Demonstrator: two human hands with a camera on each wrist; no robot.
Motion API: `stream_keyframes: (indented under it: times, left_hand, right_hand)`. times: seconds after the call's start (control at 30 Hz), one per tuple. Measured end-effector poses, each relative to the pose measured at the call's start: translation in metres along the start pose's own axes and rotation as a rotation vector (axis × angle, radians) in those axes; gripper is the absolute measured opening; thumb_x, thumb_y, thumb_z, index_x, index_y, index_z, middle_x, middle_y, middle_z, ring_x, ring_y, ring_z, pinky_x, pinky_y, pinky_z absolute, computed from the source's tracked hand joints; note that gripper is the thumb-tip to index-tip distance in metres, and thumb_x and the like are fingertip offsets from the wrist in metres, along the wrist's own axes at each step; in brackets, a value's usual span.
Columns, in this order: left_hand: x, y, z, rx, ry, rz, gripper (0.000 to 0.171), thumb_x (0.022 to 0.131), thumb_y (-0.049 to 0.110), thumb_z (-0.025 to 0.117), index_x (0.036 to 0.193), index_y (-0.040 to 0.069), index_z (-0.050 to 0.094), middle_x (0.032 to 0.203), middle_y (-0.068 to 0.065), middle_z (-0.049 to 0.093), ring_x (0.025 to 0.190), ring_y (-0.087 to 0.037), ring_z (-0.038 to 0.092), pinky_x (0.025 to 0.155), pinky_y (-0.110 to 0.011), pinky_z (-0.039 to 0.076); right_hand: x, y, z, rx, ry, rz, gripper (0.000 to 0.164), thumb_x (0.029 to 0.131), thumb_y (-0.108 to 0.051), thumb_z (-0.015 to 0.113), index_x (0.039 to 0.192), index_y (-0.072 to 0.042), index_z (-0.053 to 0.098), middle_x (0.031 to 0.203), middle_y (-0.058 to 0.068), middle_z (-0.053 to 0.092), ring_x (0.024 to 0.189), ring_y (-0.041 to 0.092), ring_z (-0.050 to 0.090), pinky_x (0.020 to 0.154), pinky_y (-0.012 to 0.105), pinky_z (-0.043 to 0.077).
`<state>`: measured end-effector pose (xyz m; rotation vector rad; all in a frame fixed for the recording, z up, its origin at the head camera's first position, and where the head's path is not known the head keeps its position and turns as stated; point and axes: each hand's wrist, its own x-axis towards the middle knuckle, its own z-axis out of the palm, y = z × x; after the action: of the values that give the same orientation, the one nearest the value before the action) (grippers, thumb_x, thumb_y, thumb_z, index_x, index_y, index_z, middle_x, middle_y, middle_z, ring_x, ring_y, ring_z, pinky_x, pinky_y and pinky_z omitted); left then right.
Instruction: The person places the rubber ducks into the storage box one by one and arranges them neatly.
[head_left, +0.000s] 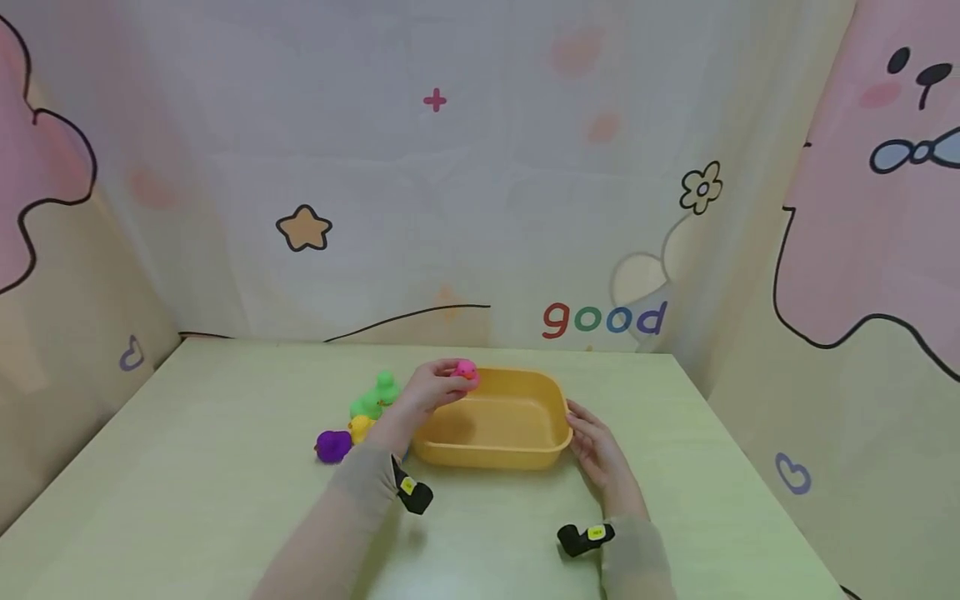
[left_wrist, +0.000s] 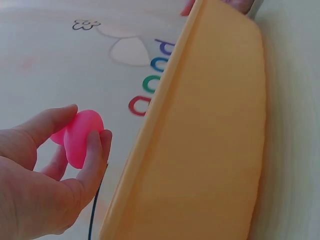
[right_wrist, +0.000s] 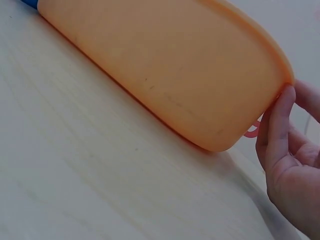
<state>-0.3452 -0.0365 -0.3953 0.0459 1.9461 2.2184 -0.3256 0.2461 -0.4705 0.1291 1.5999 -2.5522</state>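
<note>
My left hand pinches a pink rubber duck between thumb and fingers, above the back left rim of a yellow plastic basin. In the left wrist view the duck is held beside the basin's wall. At the basin's right end, my right hand holds the rim with its fingertips. The right wrist view shows those fingers at the rim's corner, against the outer wall. No objects are visible on the part of the basin's floor that shows.
Left of the basin sit a green toy duck, a yellow one and a purple one. Something blue shows at the basin's far end, mostly hidden. Printed cloth walls stand around the table.
</note>
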Motion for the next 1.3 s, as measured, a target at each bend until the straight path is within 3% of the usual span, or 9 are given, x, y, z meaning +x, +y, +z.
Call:
stream_keyframes:
  times: [0.13,0.2,0.4,0.63,0.8,1.03,1.3]
  left_hand:
    - [0.004,-0.002,0.023,-0.016,-0.013,-0.015,0.05,0.087,-0.005,0.066,0.135,-0.007,0.051,0.128,-0.023,0.057,0.1,-0.023,0.064,0.103,-0.044,0.047]
    - [0.007,-0.004,0.033,-0.011,-0.028,-0.024,0.051,0.087,-0.005,0.067,0.135,-0.007,0.051,0.129,-0.023,0.056,0.103,-0.026,0.064,0.103,-0.044,0.047]
    - [0.019,-0.013,0.061,0.045,-0.08,-0.037,0.048,0.087,-0.005,0.067,0.133,-0.008,0.053,0.123,-0.021,0.058,0.097,-0.023,0.063,0.1,-0.04,0.051]
    - [0.034,-0.021,0.085,0.141,-0.086,-0.043,0.049,0.083,-0.007,0.069,0.13,-0.009,0.054,0.119,-0.021,0.059,0.093,-0.022,0.063,0.093,-0.037,0.055]
    - [0.041,-0.029,0.096,0.196,-0.063,-0.068,0.049,0.081,-0.007,0.071,0.128,-0.007,0.056,0.119,-0.02,0.061,0.091,-0.022,0.061,0.089,-0.034,0.057]
    - [0.041,-0.033,0.103,0.292,-0.046,-0.122,0.047,0.079,0.0,0.075,0.124,-0.002,0.061,0.114,-0.014,0.063,0.091,-0.023,0.057,0.086,-0.032,0.053]
    - [0.042,-0.041,0.107,0.408,-0.02,-0.058,0.043,0.072,-0.006,0.077,0.114,-0.005,0.067,0.109,-0.015,0.066,0.092,-0.021,0.054,0.088,-0.032,0.051]
  right_hand:
    - [-0.001,0.002,0.001,0.017,-0.001,-0.019,0.025,0.1,-0.001,0.048,0.108,-0.018,0.064,0.098,-0.005,0.066,0.084,0.003,0.064,0.071,0.012,0.053]
    - [0.0,0.002,0.001,0.024,-0.001,-0.017,0.026,0.1,0.0,0.046,0.106,-0.018,0.063,0.097,-0.005,0.066,0.085,0.003,0.064,0.072,0.012,0.053]
    - [-0.001,-0.001,0.001,0.043,0.016,0.014,0.027,0.1,0.0,0.046,0.119,-0.012,0.059,0.1,-0.003,0.064,0.086,0.004,0.063,0.072,0.013,0.052]
    - [0.0,0.002,0.0,-0.006,0.009,-0.026,0.036,0.099,-0.001,0.048,0.133,-0.006,0.054,0.106,-0.004,0.06,0.09,0.005,0.061,0.076,0.013,0.052]
    - [-0.001,0.002,-0.001,-0.008,-0.001,-0.04,0.035,0.098,-0.001,0.048,0.133,-0.005,0.055,0.107,-0.002,0.061,0.09,0.005,0.062,0.075,0.013,0.052]
    - [-0.001,0.002,-0.003,0.023,-0.033,-0.047,0.026,0.098,0.0,0.048,0.116,-0.013,0.062,0.105,-0.002,0.064,0.088,0.004,0.064,0.072,0.012,0.053]
    - [-0.001,0.003,-0.003,0.004,-0.04,-0.062,0.028,0.099,-0.001,0.047,0.117,-0.014,0.064,0.102,-0.004,0.064,0.082,0.002,0.064,0.069,0.012,0.053]
